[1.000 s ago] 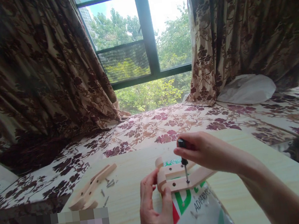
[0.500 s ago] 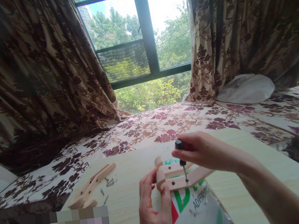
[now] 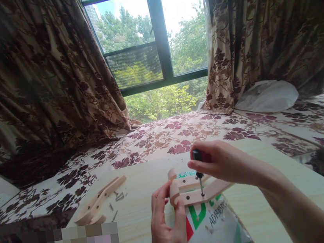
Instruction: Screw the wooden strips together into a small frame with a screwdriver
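Observation:
My right hand (image 3: 214, 160) is closed round the black handle of a screwdriver (image 3: 198, 164). The screwdriver stands nearly upright, its tip at a hole in the near bar of a pale wooden piece (image 3: 191, 199). This piece has two bars with dark holes, joined to a rounded end at the left. My left hand (image 3: 167, 219) grips that rounded end between thumb and fingers. Beneath the piece lies a printed white and green sheet (image 3: 219, 232). Whether a screw sits under the tip is too small to tell.
A second wooden piece (image 3: 99, 200) rests on the left of the pale board (image 3: 140, 234), with several loose screws (image 3: 119, 197) beside it. Behind are a flower-patterned cloth (image 3: 152, 142), a white plastic bag (image 3: 268, 96), curtains and a window.
The screwdriver handle has turned slightly and leans a little more upright, with my right hand shifting slightly right. My left hand keeps its hold on the wooden piece.

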### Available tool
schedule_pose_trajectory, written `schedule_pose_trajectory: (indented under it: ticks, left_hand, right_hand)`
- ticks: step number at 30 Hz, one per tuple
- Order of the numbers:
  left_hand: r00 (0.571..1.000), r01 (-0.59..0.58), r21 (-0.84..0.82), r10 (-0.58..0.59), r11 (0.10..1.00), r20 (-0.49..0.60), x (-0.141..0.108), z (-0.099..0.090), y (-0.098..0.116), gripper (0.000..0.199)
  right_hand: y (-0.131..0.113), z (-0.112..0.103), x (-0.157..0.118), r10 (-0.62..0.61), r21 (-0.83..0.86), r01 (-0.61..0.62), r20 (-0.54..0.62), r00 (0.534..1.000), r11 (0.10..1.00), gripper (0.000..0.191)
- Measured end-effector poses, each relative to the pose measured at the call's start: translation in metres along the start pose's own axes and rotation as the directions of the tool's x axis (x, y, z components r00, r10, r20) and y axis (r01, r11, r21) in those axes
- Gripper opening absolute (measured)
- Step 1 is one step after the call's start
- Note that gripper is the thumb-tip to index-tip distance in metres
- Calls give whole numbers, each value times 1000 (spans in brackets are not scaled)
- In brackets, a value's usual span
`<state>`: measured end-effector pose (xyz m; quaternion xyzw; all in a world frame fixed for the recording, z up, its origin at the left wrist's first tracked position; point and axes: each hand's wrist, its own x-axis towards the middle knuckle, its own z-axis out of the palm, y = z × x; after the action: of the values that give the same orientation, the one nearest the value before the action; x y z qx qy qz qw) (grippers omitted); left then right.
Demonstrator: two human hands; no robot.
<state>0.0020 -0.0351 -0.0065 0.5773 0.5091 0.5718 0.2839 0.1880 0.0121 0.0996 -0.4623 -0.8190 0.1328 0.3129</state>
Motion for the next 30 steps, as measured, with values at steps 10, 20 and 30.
schedule_pose_trajectory:
  ticks: [10,20,30]
  left_hand:
    - [1000,-3,-14,3,1000,-21,-1,1,0,41]
    - [1000,-9,2,9,1000,-16,0,1,-1,40]
    - [999,-21,-4,20,1000,-38,0,1,5,40]
  right_hand:
    - [4,1,0,17,50,-17,2,1000,999,28]
    - [-2,-3,-2,-32,74,28,66,997,997,19]
    - [-9,-7,-4,-78,55,72,111,991,996,14]
